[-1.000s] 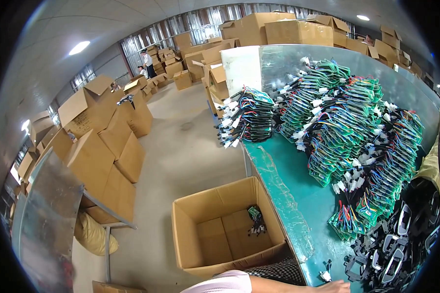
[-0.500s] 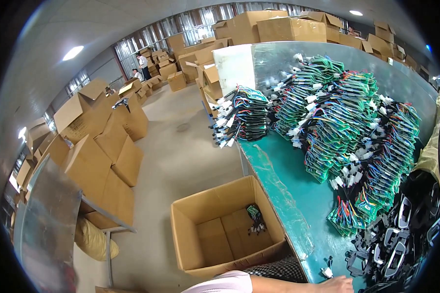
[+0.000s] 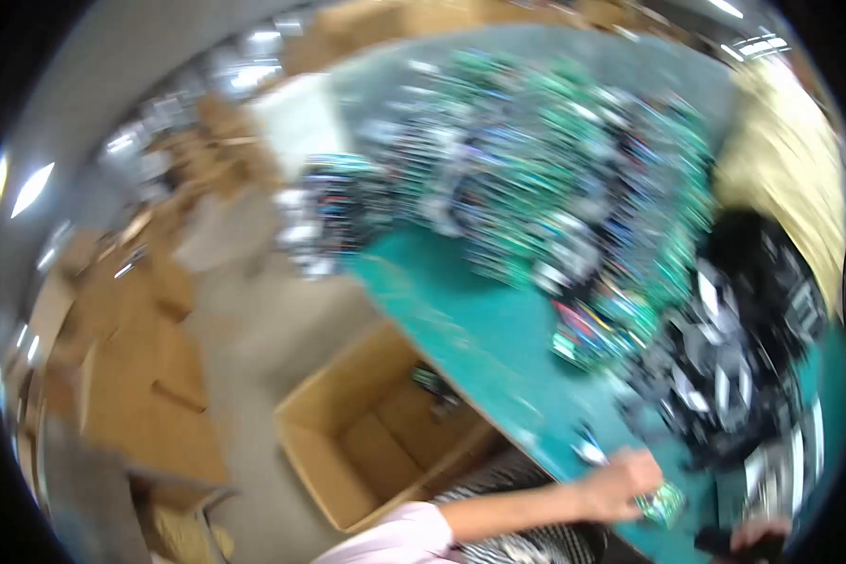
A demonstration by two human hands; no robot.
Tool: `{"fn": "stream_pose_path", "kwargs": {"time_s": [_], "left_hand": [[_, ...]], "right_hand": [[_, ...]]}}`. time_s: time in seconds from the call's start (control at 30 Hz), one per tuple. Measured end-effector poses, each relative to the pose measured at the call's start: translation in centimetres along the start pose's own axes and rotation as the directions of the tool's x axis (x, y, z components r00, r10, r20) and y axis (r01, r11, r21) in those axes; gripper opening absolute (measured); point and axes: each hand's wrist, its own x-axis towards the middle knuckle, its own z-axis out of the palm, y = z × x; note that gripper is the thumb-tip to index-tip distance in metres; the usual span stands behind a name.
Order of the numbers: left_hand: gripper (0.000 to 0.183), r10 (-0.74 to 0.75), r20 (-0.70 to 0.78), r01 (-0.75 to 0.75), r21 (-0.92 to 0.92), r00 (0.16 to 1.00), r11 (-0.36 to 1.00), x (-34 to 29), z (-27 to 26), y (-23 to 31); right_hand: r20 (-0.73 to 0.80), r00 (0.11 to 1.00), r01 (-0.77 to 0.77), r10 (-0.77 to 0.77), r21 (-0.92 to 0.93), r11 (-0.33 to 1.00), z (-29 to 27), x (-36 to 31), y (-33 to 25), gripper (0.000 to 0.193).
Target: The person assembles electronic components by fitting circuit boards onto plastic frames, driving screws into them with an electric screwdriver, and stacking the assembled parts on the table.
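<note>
Left hand (image 3: pixel 620 484): fingers curled, held over the worktop (image 3: pixel 442 291) near its front edge. A green circuit board (image 3: pixel 664 506) lies right at the fingertips; blur prevents telling whether it is gripped. Right hand (image 3: pixel 761 536): at the lower right, beside a black part (image 3: pixel 714 541); finger opening and hold cannot be determined. A white connector (image 3: pixel 589 453) sits just beyond the left hand. A bare strip of worktop separates the heaped circuit boards (image 3: pixel 526 188) from the left edge. Below that edge stands an open carton (image 3: pixel 303 451); open floor (image 3: pixel 254 320) lies left of it.
</note>
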Motion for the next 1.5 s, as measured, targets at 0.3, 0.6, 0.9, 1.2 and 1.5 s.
{"fn": "stream_pose_path", "kwargs": {"time_s": [0.3, 0.6, 0.9, 1.2, 1.5], "left_hand": [[0.028, -0.118, 0.105, 0.107, 0.108, 0.987, 0.988, 1.3, -3.2, 0.6], [0.029, -0.124, 0.107, 0.113, 0.105, 0.987, 0.988, 1.5, -2.1, 1.3], [0.029, -0.135, 0.105, 0.124, 0.105, 0.985, 0.987, 1.5, -2.2, 1.2], [0.028, -0.131, 0.094, 0.122, 0.094, 0.987, 0.988, 1.4, -2.3, 1.2], [0.028, -0.132, 0.121, 0.121, 0.095, 0.984, 0.988, 1.3, -2.4, 0.9]], "right_hand": [[-0.150, 0.975, 0.171, -0.162, 0.046, 0.984, 7.8, 2.1, 1.6, 0.074], [-0.147, 0.980, 0.146, -0.134, 0.074, 0.987, 7.5, 1.3, 2.5, 0.074], [-0.092, 0.988, 0.133, -0.123, 0.105, 0.986, 7.5, 1.2, 3.4, 0.073], [-0.108, 0.985, 0.142, -0.134, 0.071, 0.987, 9.1, -0.2, 2.9, 0.071], [0.011, 0.994, 0.104, -0.105, 0.019, 0.994, 10.0, -1.1, 2.8, 0.069]]}}
